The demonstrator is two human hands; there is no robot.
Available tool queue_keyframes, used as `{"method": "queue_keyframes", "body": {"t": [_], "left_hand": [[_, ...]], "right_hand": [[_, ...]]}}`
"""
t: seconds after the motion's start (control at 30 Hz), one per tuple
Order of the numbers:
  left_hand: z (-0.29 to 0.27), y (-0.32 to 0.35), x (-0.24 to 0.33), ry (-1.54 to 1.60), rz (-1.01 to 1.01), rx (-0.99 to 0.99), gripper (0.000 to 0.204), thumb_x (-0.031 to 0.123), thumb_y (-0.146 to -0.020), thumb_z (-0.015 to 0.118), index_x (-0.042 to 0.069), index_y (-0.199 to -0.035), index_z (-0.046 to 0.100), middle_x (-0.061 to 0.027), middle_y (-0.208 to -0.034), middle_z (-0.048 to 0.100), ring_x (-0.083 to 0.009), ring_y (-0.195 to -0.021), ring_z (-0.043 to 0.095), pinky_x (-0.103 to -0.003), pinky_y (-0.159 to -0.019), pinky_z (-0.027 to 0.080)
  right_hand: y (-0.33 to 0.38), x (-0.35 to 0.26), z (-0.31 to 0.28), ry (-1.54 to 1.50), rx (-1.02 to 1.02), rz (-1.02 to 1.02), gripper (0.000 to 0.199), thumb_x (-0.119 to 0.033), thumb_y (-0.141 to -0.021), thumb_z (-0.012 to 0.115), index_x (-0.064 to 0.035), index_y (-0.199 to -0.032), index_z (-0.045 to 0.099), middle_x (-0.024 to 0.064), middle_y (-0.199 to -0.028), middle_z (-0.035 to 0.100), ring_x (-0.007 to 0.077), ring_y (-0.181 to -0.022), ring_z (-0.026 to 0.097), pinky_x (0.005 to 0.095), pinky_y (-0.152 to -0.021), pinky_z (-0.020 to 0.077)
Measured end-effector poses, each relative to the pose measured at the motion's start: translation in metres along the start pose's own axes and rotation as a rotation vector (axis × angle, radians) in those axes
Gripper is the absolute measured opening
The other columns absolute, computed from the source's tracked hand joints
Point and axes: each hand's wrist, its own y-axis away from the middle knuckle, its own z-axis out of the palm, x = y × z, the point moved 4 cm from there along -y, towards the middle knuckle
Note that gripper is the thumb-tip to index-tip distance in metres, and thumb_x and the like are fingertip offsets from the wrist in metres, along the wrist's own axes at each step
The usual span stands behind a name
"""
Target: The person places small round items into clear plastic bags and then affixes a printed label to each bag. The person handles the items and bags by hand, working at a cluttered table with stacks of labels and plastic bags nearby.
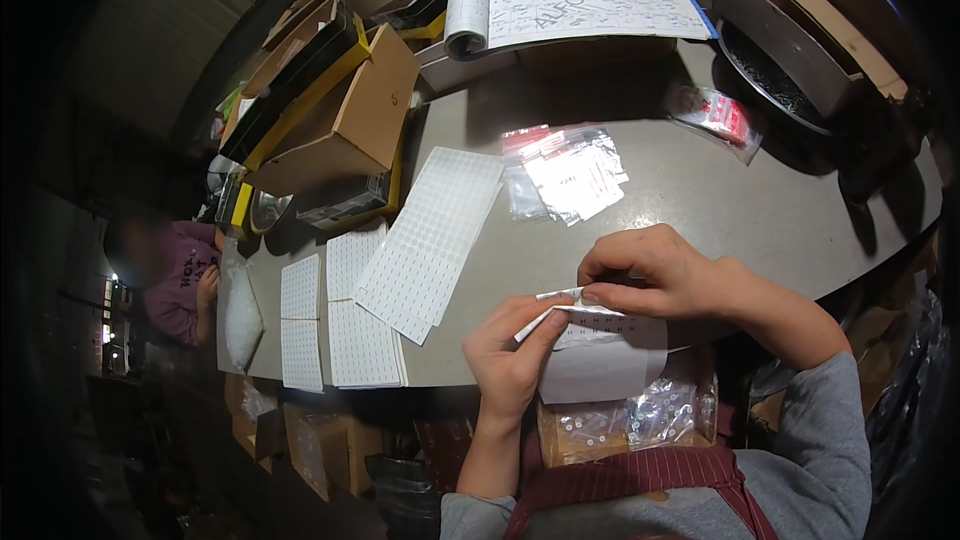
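Note:
A white sheet of small printed stickers (612,328) is bent over between my hands, above the near edge of the table. My left hand (508,352) pinches its left side between thumb and fingers. On the sheet's upper fold, the thumb and fingers of my right hand (655,270) are pressed together; whether they hold a single sticker is too small to tell. Below the sheet, an open cardboard box (708,402) holds clear plastic bags (645,415) and small round pieces. Beyond my hands lies a pile of clear zip bags (565,175) with red strips.
More sticker sheets (430,240) and two banded stacks (301,320) lie to the left. Cardboard boxes (350,120) crowd the far left. A paper pad (600,5), a red-and-clear packet (718,118) and a dark bowl (765,65) are farther back. Another person (185,275) is at left.

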Motion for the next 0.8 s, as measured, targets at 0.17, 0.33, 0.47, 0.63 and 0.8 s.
{"method": "queue_keyframes", "body": {"t": [0.17,0.33,0.47,0.63,0.8], "left_hand": [[0.0039,-0.0033,0.0038,0.037,0.084,-0.006,0.018,-0.003,-0.089,0.073,-0.003,-0.106,0.078,-0.0144,-0.101,0.076,-0.0186,-0.093,0.07,-0.028,-0.081,0.053],[0.0035,-0.0025,0.0008,-0.006,0.031,0.027,0.016,-0.003,-0.089,0.073,-0.004,-0.104,0.078,-0.0144,-0.1,0.076,-0.0184,-0.092,0.07,-0.028,-0.081,0.053],[-0.0005,-0.0007,-0.0035,-0.032,0.036,0.081,0.014,-0.003,-0.089,0.073,-0.004,-0.103,0.078,-0.0135,-0.097,0.076,-0.0178,-0.089,0.07,-0.028,-0.079,0.052],[-0.0014,0.001,-0.0015,-0.098,0.085,0.097,0.014,-0.004,-0.089,0.072,-0.005,-0.101,0.077,-0.0135,-0.093,0.075,-0.0178,-0.086,0.069,-0.028,-0.077,0.052],[-0.0023,0.0029,0.0027,-0.111,0.083,0.114,0.013,-0.004,-0.089,0.072,-0.005,-0.101,0.077,-0.013,-0.092,0.075,-0.0175,-0.083,0.068,-0.027,-0.075,0.051]], "right_hand": [[-0.0001,-0.0005,-0.0015,-0.025,-0.013,0.024,0.019,-0.017,-0.094,0.071,0.001,-0.102,0.069,0.0114,-0.089,0.07,0.0216,-0.076,0.069,0.032,-0.067,0.0532],[-0.0024,0.0001,-0.0021,-0.043,-0.011,0.035,0.02,-0.017,-0.094,0.071,0.0015,-0.102,0.069,0.0119,-0.089,0.07,0.0219,-0.08,0.069,0.0332,-0.069,0.0543],[-0.0018,-0.0004,-0.003,-0.064,0.007,0.069,0.024,-0.021,-0.087,0.068,-0.0017,-0.101,0.066,0.0155,-0.084,0.063,0.0327,-0.074,0.066,0.0401,-0.068,0.0527],[0.0006,-0.0002,-0.0018,-0.009,-0.012,0.09,0.022,-0.018,-0.088,0.071,0.0004,-0.099,0.066,0.0109,-0.082,0.065,0.0231,-0.069,0.064,0.0332,-0.062,0.0514],[0.0015,-0.0005,-0.0005,0.047,0.039,0.034,0.022,-0.019,-0.086,0.072,-0.0008,-0.096,0.065,0.0108,-0.08,0.063,0.0242,-0.068,0.063,0.034,-0.061,0.0499]]}}
